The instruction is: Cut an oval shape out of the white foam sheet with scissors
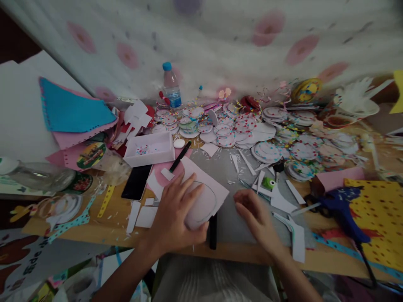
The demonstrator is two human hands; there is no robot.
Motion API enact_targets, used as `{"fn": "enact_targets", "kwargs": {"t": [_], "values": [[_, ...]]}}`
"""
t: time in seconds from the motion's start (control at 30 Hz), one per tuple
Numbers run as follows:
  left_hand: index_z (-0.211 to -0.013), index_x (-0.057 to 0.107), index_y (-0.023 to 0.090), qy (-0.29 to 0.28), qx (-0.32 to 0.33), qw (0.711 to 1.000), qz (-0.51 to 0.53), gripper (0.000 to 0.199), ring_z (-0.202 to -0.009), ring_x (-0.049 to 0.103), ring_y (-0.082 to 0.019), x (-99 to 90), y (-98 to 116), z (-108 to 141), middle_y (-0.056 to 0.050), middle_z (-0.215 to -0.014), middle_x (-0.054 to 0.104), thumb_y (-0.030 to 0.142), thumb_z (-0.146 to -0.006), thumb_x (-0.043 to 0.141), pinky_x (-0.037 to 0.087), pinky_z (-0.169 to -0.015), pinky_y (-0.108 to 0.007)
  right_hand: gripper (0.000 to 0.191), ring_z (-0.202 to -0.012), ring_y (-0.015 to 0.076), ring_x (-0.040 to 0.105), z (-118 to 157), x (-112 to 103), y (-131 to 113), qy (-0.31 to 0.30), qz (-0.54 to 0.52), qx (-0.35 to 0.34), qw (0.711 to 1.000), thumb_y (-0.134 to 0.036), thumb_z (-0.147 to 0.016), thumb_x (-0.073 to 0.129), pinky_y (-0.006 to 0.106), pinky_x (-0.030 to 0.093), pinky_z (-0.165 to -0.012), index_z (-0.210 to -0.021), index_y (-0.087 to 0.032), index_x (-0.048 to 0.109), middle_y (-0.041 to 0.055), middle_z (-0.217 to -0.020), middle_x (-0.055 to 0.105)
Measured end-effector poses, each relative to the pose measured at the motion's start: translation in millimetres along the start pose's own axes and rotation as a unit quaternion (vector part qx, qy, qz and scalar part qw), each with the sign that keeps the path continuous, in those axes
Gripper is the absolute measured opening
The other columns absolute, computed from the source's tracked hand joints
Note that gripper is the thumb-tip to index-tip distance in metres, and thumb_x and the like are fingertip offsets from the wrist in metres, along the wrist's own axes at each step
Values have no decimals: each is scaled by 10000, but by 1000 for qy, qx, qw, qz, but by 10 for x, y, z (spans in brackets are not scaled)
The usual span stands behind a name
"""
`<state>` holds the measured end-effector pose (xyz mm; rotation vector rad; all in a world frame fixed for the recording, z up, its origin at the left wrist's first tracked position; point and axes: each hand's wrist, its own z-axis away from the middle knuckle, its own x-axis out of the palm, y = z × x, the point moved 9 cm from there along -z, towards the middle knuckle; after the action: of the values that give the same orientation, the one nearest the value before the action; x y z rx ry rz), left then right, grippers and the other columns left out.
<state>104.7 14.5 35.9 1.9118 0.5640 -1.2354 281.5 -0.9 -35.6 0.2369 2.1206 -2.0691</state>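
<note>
My left hand (179, 209) grips a pale paper sheet (220, 188) with a rounded outline drawn on it, the fingers spread over its top face and the thumb at its lower edge. To the right, my right hand (255, 214) is above the grey mat (228, 228), its fingers curled in and slightly blurred, with nothing visible in them. A black marker (181, 155) lies behind the sheet. Under the sheet's lower corner is a dark strip-like object (213, 235). White paper offcuts (281, 199) and a small green figure (269, 183) lie beyond my right hand.
Many sprinkle-dotted paper discs (267, 152) are piled at the back. A white box (149, 149), a phone (137, 182) and a water bottle (172, 86) stand or lie to the left. A blue glue gun (341, 209) rests on yellow dotted material (384, 222) at right.
</note>
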Motion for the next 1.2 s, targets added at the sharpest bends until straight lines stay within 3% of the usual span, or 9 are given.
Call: {"fn": "enact_targets", "kwargs": {"t": [0.07, 0.17, 0.43, 0.6, 0.83, 0.93, 1.03, 1.13, 1.2], "values": [[-1363, 446, 203, -4, 31, 999, 6, 765, -1396, 244, -367, -75, 153, 24, -105, -1504, 347, 315, -629, 629, 233, -1100, -532, 282, -568, 127, 395, 8, 163, -65, -77, -132, 48, 987, -452, -919, 442, 243, 337, -517, -785, -211, 496, -33, -648, 422], [-1371, 448, 215, -9, 60, 998, 14, 800, -1393, 236, -396, -120, 326, 45, -96, -1516, 331, 297, -593, 618, 238, -1088, -551, 413, -507, 97, 311, 67, 350, -155, -145, -218, 112, 959, -526, -893, 478, 227, 255, -463, -647, -195, 471, -50, -562, 361], [-1412, 396, 296, 30, 36, 999, 7, 870, -1388, 214, -454, -178, 387, 112, -29, -1546, 279, 423, -583, 629, 263, -1058, -598, 413, -397, 73, 222, 146, 443, -283, -91, -338, 208, 913, -586, -744, 619, 214, 182, -360, -621, -211, 495, -70, -472, 306], [-1416, 387, 325, 15, 19, 1000, 3, 876, -1396, 183, -463, -122, 383, 113, -1, -1560, 238, 453, -586, 636, 257, -1059, -611, 431, -370, 78, 202, 129, 400, -290, -52, -309, 215, 925, -633, -704, 603, 220, 169, -325, -597, -240, 461, -71, -453, 282], [-1434, 349, 304, -32, 22, 999, 23, 863, -1406, 209, -411, -100, 326, 75, -26, -1575, 191, 399, -624, 630, 239, -1102, -561, 434, -412, 78, 210, 102, 408, -174, -80, -284, 174, 939, -583, -821, 524, 214, 183, -367, -599, -221, 431, -71, -485, 296], [-1492, 188, 276, -32, -47, 995, 80, 884, -1392, 282, -350, -130, 127, 84, -84, -1576, 176, 435, -737, 618, 286, -1101, -509, 445, -431, 76, 256, 73, 384, -190, -117, -243, 146, 952, -544, -856, 524, 209, 206, -389, -584, -197, 456, -63, -485, 331], [-1452, 284, 238, -22, -193, 969, 151, 807, -1222, 507, -307, -134, -212, 123, -135, -1401, 479, 465, -767, 646, 434, -978, -457, 481, -440, 89, 319, 42, 337, -267, -129, -177, 102, 970, -562, -866, 497, 212, 268, -401, -555, -196, 472, -47, -481, 368], [-1051, 617, 207, -40, -278, 938, 204, 456, -909, 629, -249, -102, -363, 150, -65, -983, 677, 453, -686, 736, 499, -770, -358, 424, -484, 128, 450, 37, 248, -347, -77, -120, 61, 988, -565, -844, 522, 226, 380, -426, -625, -208, 578, -17, -528, 484], [-787, 597, 197, -18, -290, 931, 221, 323, -737, 598, -188, -163, -356, 151, 0, -759, 630, 419, -638, 777, 463, -640, -277, 322, -562, 157, 539, 69, 261, -443, -71, -79, 19, 994, -512, -832, 565, 244, 459, -487, -717, -221, 641, 5, -617, 593]]}}
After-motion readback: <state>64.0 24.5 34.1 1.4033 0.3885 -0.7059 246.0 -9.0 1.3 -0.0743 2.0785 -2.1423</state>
